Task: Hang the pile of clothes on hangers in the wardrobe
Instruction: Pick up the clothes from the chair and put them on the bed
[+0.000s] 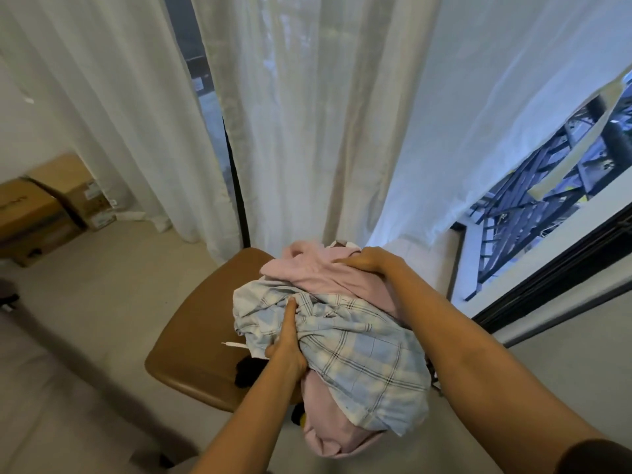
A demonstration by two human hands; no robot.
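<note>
Head view: pile of clothes (342, 323) sits bundled on a brown chair seat (191, 323). Left hand (287, 350) digs curled fingers into the blue plaid shirt (362, 354); right hand (367, 261) clutches the pink garment (314, 273) at the pile's far side. White curtains (307, 114) hang behind, cardboard boxes (44, 213) far left.

Thin woven cloth, matt and heavily creased, in the pale blue checked shirt (345, 340). Thicker, softer knit, matt and slightly fleecy, in the pink garment (318, 273). Smooth with a faint satin sheen on the rounded brown bench (201, 323); wood or leatherette, cannot tell. Sheer fine-woven cloth in the white curtains (301, 131), lets light through. Matt cardboard in the brown boxes (30, 213). Smooth, dull finish on the pale floor (85, 302).
</note>
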